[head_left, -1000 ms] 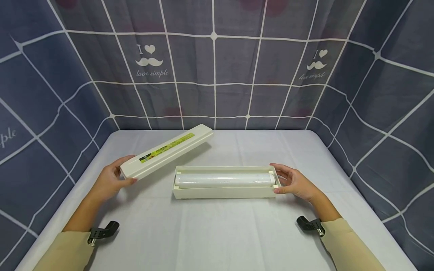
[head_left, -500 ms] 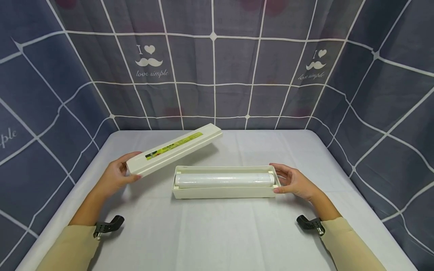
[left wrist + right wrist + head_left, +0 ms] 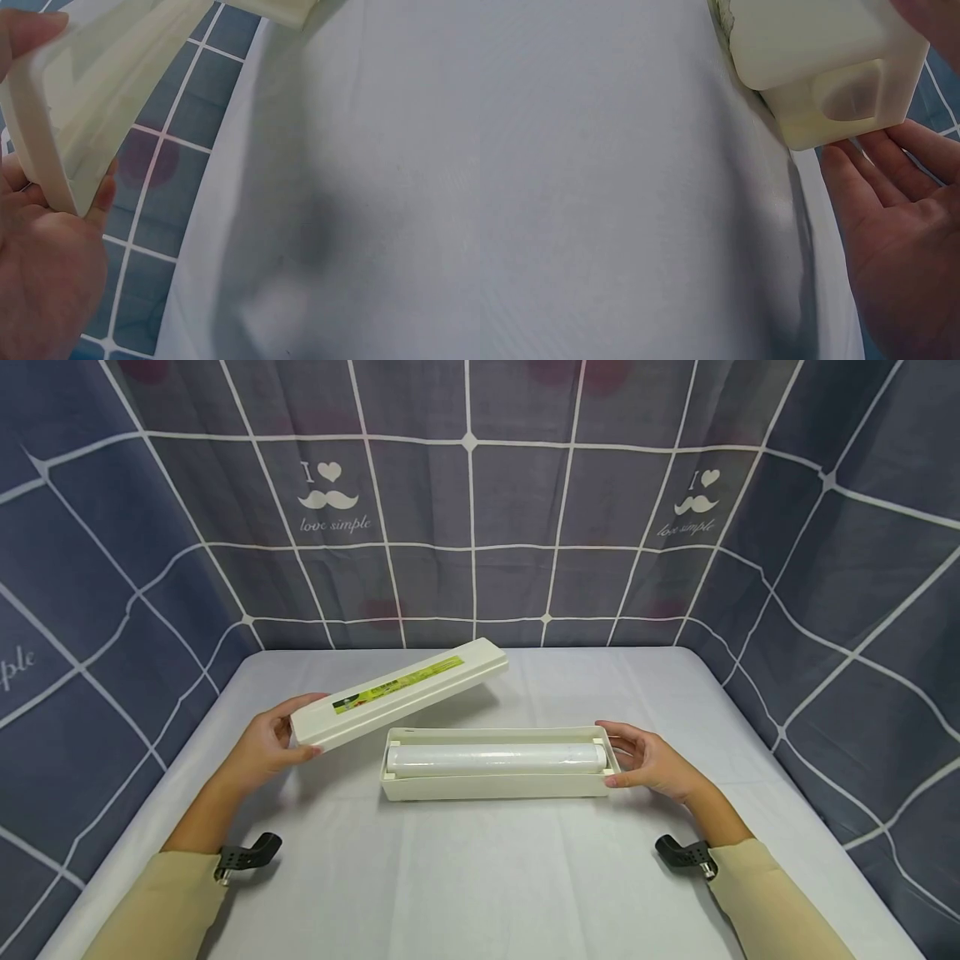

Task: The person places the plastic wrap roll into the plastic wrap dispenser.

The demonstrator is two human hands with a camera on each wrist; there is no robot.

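Note:
My left hand [image 3: 266,747] grips the left end of a long cream lid [image 3: 405,700] with a green-yellow label, thumb on the near side and fingers on the far side. The lid slants up to the right above the table, and its hollow underside shows in the left wrist view. In front of it on the table stands the matching cream box [image 3: 495,788], holding a roll of clear plastic wrap [image 3: 495,760]. My right hand [image 3: 652,766] holds the box's right end between thumb and fingers; in the right wrist view its fingertips [image 3: 836,161] sit at the box's edge.
A white cloth [image 3: 495,885] covers the table. Dark grid-patterned curtains [image 3: 517,502] rise behind and on both sides. Black wrist mounts [image 3: 251,853] sit at both sleeves.
The left hand has carried the lid to the right, bringing its far end above the box's back side. The right hand and the box have stayed in place.

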